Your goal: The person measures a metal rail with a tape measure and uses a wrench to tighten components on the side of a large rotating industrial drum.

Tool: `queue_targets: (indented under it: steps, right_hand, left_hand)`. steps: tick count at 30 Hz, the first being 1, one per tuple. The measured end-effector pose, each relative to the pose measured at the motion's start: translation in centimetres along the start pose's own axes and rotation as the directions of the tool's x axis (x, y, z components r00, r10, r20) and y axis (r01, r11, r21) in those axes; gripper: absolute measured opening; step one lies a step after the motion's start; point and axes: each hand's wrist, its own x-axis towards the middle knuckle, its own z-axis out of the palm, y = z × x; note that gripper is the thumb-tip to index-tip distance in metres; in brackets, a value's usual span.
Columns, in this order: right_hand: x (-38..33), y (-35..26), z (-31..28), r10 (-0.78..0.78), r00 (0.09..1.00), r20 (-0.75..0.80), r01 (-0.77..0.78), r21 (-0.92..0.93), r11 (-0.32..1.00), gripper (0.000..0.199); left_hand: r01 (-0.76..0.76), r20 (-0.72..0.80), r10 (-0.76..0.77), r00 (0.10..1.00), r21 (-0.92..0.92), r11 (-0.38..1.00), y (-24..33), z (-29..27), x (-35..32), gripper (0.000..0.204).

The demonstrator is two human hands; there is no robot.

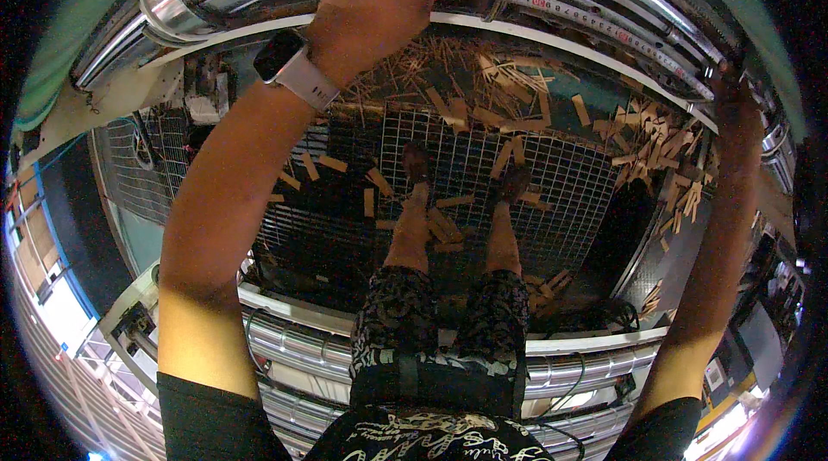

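Note:
A tape measure (561,8) with a pale marked blade is stretched along the metal bars of a machine, between my two hands. At the top middle, my left hand (379,4) is closed where the blade comes out beside its fingers; the fingertips are partly hidden. A watch with a light band (297,68) is on that wrist. Far to the right, my right hand (737,94) is closed at the other end of the blade, against the bars. It lies in shadow, so its finger detail is hard to see.
Shiny rollers (302,344) run behind my legs, and a silver shaft collar (168,8) sits at the upper left. Under my feet is a wire-grid platform (561,194). Thin wood strips (660,137) lie scattered and heaped below the machine. Cables hang near the rollers.

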Motion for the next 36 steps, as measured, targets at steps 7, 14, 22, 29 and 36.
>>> queue_targets:
  steps: [7,14,22,29,36]
  right_hand:
    - [1.1,0.6,-3.0,0.515,0.831,-0.213,-0.295,0.616,0.731,0.036]
    - [1.5,-3.4,-5.7,0.292,0.810,0.508,0.264,0.130,-0.956,0.028]
    - [2.5,-1.5,-6.5,0.331,0.803,0.496,0.561,-0.441,-0.700,0.020]
    - [-3.4,-3.4,-7.2,0.426,0.856,0.294,0.483,-0.158,-0.861,0.028]
    - [-9.4,-3.5,4.4,0.343,0.830,0.441,0.139,0.431,-0.891,0.022]
  left_hand:
    - [-0.004,-0.038,0.002,0.999,-0.046,0.999,-0.9,0.8,-0.3,0.030]
    - [0.123,0.000,-0.125,0.992,-0.167,0.978,-2.8,1.8,-2.0,0.027]
    - [0.123,0.100,-0.104,0.990,-0.212,0.969,-0.6,0.7,0.3,0.021]
    - [0.108,0.041,-0.101,0.994,-0.258,0.960,0.2,0.6,0.2,0.021]
    - [0.050,0.049,-0.040,0.998,-0.216,0.975,-1.2,0.8,-0.4,0.020]
